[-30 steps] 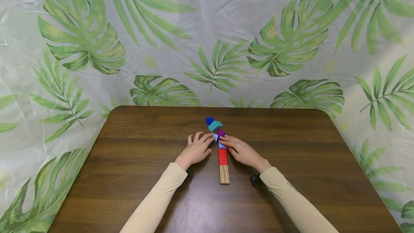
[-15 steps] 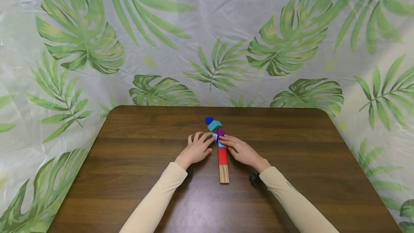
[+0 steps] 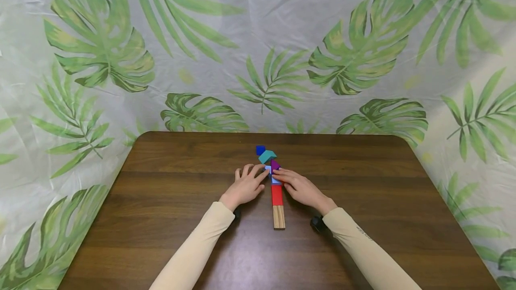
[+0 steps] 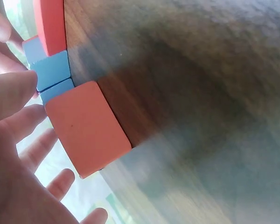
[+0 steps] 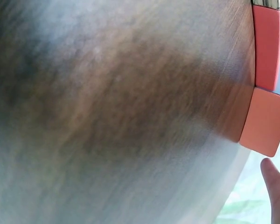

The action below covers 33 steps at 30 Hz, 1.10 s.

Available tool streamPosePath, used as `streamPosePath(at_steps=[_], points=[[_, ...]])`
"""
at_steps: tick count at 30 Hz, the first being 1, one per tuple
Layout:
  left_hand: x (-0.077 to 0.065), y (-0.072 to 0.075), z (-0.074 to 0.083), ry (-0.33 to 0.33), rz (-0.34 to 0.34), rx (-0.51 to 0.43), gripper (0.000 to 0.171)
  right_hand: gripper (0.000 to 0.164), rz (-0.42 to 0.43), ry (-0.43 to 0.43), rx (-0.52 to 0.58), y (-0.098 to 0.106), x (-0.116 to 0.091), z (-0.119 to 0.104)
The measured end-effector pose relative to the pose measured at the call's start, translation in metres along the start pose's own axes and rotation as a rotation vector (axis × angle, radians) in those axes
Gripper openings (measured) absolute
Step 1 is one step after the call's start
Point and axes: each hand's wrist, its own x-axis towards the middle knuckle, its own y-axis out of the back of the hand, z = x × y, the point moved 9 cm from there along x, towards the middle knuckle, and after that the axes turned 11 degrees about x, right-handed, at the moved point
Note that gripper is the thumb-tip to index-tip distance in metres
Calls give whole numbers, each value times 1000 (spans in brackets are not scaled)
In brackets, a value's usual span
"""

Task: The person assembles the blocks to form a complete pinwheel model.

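In the head view a line of wooden blocks runs up the middle of the table. It has a wood-grain block [image 3: 279,217] nearest, then a red block [image 3: 277,194], a light blue piece [image 3: 276,181] and a purple triangular block [image 3: 275,164]. My left hand [image 3: 243,189], fingers spread, touches a second light blue piece [image 3: 268,169] with its index fingertip. The fingertips of my right hand [image 3: 303,190] rest on the line where purple meets light blue, partly hiding both. Close by in the left wrist view are an orange-red block face [image 4: 88,128] and blue faces [image 4: 51,70].
Beyond the hands lie a teal angled block [image 3: 267,156] and a dark blue block [image 3: 260,150]. The brown wooden table [image 3: 169,182] ends at a leaf-patterned cloth [image 3: 262,35] behind it. Dark wrist cameras sit under both sleeves.
The left light blue piece sits slightly nearer the purple block, with the left index fingertip still on it. Both hands have hardly moved.
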Motion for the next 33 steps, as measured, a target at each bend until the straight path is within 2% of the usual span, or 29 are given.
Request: streamPosePath(at_steps=[22,28,33], points=[[-2,-1,0,-25,19,-28,52,40,18,-2,13,1,1,-1],[-2,4,-9,-10,49,-64,51,42,49,-1,10,3,1,0],[-1,5,-19,19,30,-123,51,42,35,7,-2,3,3,-1]])
